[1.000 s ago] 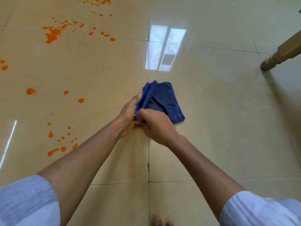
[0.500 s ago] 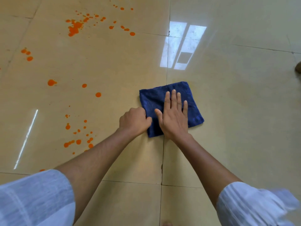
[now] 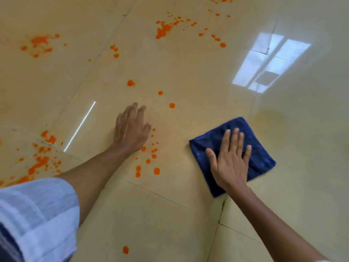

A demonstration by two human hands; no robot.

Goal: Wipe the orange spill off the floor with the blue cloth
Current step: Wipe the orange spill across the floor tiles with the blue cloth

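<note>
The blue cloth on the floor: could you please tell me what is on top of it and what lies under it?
The right hand lies flat on the blue cloth, fingers straight. The cloth rests on the tiled floor. Whether any orange spill lies beneath it cannot be seen.

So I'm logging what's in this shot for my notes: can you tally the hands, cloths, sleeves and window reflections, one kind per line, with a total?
Hands: 2, the left hand flat on the floor and the right hand pressing on the cloth
Blue cloth: 1
White sleeves: 1 in full view
Window reflection: 1
Total: 5
The orange spill is many scattered drops, too many to count.
</note>
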